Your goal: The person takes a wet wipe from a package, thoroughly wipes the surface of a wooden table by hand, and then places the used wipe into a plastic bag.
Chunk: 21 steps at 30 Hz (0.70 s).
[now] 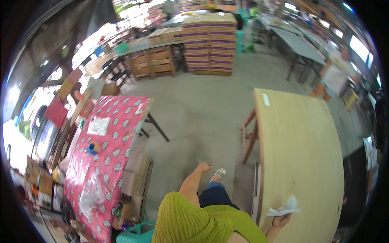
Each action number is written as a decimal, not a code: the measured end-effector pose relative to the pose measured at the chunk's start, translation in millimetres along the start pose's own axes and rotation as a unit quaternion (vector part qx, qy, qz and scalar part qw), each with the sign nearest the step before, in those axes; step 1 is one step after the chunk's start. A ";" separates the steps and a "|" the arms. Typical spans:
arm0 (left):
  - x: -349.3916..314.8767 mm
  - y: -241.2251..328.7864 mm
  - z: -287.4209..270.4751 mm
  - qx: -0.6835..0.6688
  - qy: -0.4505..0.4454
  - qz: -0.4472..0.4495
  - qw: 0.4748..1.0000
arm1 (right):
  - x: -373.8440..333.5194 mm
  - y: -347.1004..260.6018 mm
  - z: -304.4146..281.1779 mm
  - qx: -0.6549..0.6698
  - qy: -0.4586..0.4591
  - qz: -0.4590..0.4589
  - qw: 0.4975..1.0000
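Note:
My right hand (281, 220) is closed on a thin, crumpled white sheet (283, 211) at the near edge of the pale wooden table (300, 150). Whether the sheet is paper, cloth or plastic I cannot make out. Ahead of my body, over the grey floor, my left hand (205, 167) hangs at the end of a bent arm. Its fingers are curled in, and nothing shows in them.
On the left stands a table with a pink patterned cover (115, 152), bearing clear plastic (92, 194) and a tape roll (93, 148). A teal stool (135, 234) is beside me. Stacked cartons (209, 44) stand ahead; a person (336, 73) is at far right.

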State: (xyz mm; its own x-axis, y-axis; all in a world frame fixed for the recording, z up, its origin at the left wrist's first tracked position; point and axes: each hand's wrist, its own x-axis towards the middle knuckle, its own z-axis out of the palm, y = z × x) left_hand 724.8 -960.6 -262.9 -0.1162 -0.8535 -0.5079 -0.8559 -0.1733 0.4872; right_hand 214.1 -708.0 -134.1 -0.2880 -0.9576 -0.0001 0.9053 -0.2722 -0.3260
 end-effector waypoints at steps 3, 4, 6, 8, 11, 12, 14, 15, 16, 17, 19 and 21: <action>5.6 124.6 57.8 -0.007 -0.062 0.125 0.990 | -79.3 -60.4 -8.8 0.077 -0.030 -0.111 0.990; -0.6 160.4 81.2 -0.006 -0.107 0.142 0.984 | -93.0 -71.4 9.8 0.089 -0.096 -0.096 0.987; -16.8 234.1 124.4 0.012 -0.206 0.189 0.960 | -141.0 -95.3 2.2 0.024 -0.131 -0.140 0.981; -44.0 271.8 155.8 -0.099 -0.395 0.101 0.908 | -208.8 -94.8 -24.8 -0.060 -0.012 -0.251 0.966; -88.2 329.8 184.7 -0.277 -0.489 -0.059 0.825 | -279.8 -106.0 30.8 -0.032 0.102 -0.439 0.892; -95.4 336.7 187.4 -0.307 -0.462 -0.119 0.823 | -306.3 -108.7 47.3 -0.002 0.116 -0.494 0.862; -108.2 362.4 199.2 -0.376 -0.455 -0.160 0.791 | -382.5 -125.7 36.3 0.023 -0.007 -0.593 0.805; -121.2 374.5 202.2 -0.376 -0.406 -0.183 0.812 | -423.9 -129.5 31.7 -0.044 0.090 -0.627 0.772; -127.5 379.9 196.0 -0.383 -0.360 -0.210 0.824 | -452.3 -133.3 34.1 -0.093 0.189 -0.640 0.739; -127.5 386.0 197.4 -0.389 -0.313 -0.228 0.836 | -471.0 -135.7 42.5 -0.123 0.270 -0.677 0.673; -111.4 344.8 214.9 -0.449 -0.380 -0.047 0.807 | -497.2 -155.9 62.6 -0.181 0.446 -0.702 0.525; -139.3 368.0 227.5 -0.393 -0.298 -0.053 0.868 | -521.1 -174.5 75.4 -0.303 0.677 -0.567 0.358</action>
State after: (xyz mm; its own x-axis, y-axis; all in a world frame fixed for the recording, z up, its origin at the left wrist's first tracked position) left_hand 311.4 -793.7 -174.5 -0.4976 -0.4473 -0.7432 -0.2966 -0.7174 0.6304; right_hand 229.7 -168.5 -5.9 -0.6222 0.7715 0.1331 -0.1490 0.0503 -0.9876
